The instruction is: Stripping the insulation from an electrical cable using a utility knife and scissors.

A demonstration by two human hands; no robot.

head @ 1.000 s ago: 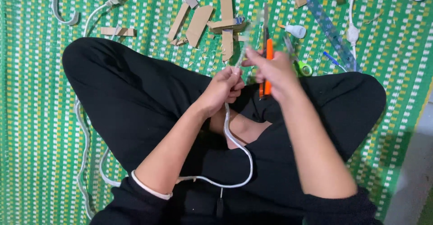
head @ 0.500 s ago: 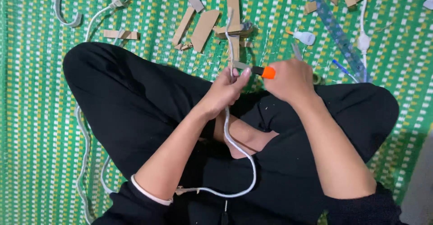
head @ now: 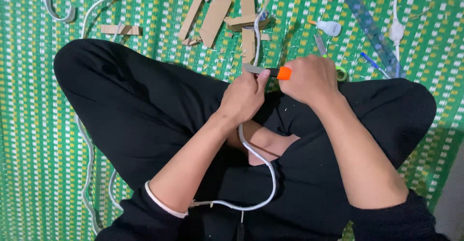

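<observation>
Seated figure, cross-legged, black trousers and black top, on a woven plastic mat (head: 34,125) in green, white and yellow check. Left hand (head: 241,98): fingers curled and clenched round a pale grey, smooth, round-section cable (head: 263,161), which leaves the bottom of the fist, loops down across the lap in a wide curve and runs back toward the left sleeve cuff; a further length rises from the top of the fist toward the cardboard scraps beyond the knees. Right hand (head: 311,79): fist closed on the handle of a utility knife (head: 270,71), orange collar and flat grey metal blade projecting leftward. The blade tip lies at the cable, just above the left thumb, directly between the two hands; the hands are nearly touching. Surroundings on the mat: flat brown cardboard strips and offcuts (head: 212,14), matte and rough-edged; a small white glue bottle with orange tip (head: 329,27); a translucent blue ruler (head: 369,26); a second white cord with inline switch (head: 397,28); a white flat cable (head: 87,173) trailing along the left leg.
</observation>
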